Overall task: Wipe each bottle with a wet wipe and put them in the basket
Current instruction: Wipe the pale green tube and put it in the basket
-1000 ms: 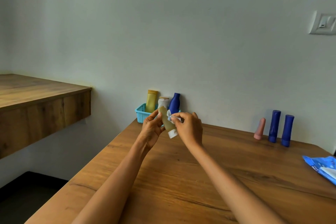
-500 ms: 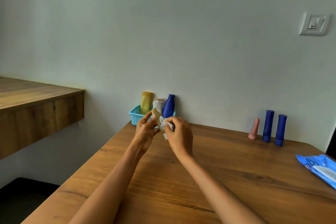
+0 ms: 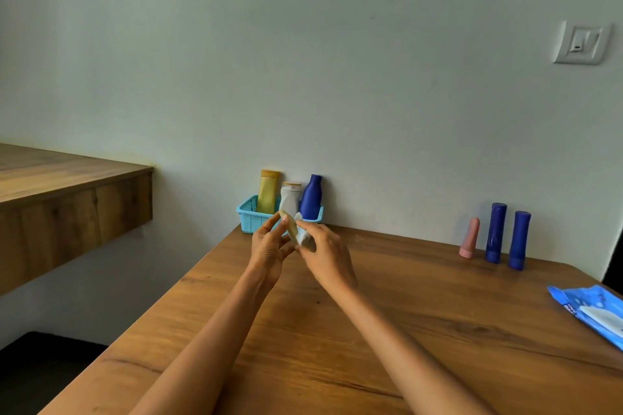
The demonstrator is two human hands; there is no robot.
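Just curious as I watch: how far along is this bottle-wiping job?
Three bottles stand in the basket. The left hand holds a small tube while the right hand rubs it with a wipe. The pink tube and two blue bottles wait by the wall.

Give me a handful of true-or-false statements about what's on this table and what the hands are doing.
1. Three bottles stand in the turquoise basket. True: a yellow bottle, a white bottle and a blue bottle.
2. The left hand lies flat on the table. False: it holds a small pale tube above the table.
3. The right hand presses a wet wipe to that tube. True.
4. The wipes packet sits inside the basket. False: it lies at the table's right edge.
5. Only one bottle stands by the wall at right. False: a pink tube and two dark blue tubes stand there.
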